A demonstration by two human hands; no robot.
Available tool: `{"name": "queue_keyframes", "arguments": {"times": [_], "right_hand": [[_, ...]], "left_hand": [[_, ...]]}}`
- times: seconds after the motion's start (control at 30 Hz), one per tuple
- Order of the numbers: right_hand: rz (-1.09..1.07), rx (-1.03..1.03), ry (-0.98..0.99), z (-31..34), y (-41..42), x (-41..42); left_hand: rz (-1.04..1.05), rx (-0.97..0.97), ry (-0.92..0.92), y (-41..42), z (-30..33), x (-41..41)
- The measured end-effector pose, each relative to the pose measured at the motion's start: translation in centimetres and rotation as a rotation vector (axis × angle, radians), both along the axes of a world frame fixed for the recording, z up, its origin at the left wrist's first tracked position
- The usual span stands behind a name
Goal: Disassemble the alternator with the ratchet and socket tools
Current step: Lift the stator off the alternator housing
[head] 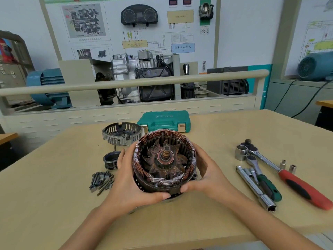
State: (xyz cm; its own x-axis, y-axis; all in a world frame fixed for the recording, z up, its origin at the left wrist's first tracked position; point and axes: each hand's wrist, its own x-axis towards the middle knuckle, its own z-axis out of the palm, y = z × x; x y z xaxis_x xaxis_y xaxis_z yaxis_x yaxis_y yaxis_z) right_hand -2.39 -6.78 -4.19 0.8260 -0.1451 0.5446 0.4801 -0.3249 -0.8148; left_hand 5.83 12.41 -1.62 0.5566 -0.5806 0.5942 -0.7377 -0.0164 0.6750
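Automotive training workshop, wall wiring-diagram board [129, 24] with instrument cluster [139, 15], cutaway gearbox [142, 76], workbench [54, 177] with ratchets [281, 170]

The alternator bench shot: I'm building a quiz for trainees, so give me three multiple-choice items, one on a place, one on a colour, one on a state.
1. Where does the removed end cover lie?
A. Left of the green tool case
B. Among the ratchets
C. On the bolts

2. What colour is the grip of the longest ratchet?
A. Blue
B. Red and black
C. Yellow

3. How is the stator and rotor assembly held?
A. Lying untouched
B. By one hand
C. Between both hands

Answers:
1 A, the grey cover sits just left of the case.
2 B, its handle is red with a black inset.
3 C, the left hand and right hand clasp its sides.
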Motion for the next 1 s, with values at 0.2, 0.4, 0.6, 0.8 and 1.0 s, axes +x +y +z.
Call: {"name": "queue_keyframes", "arguments": {"times": [0.2,0.4,0.6,0.8,1.0], "right_hand": [[0.053,0.043,0.053,0.1,1.2,-0.4],[0.021,-0.086,0.020,0.3,1.1,-0.2],[-0.062,-0.156,-0.012,1.0,0.4,-0.2],[-0.086,-0.115,-0.010,0.6,0.5,-0.1],[-0.089,-0.127,-0.014,0.5,0.4,0.0]], "left_hand": [[0.032,-0.016,0.040,0.1,-0.6,-0.2],[0.062,-0.001,0.058,0.0,-0.7,-0.2],[-0.002,0.089,0.058,0.9,-0.3,0.5],[-0.031,0.216,0.040,2.4,0.3,2.4],[-0.063,0.417,-0.035,1.9,1.7,2.9]]}}
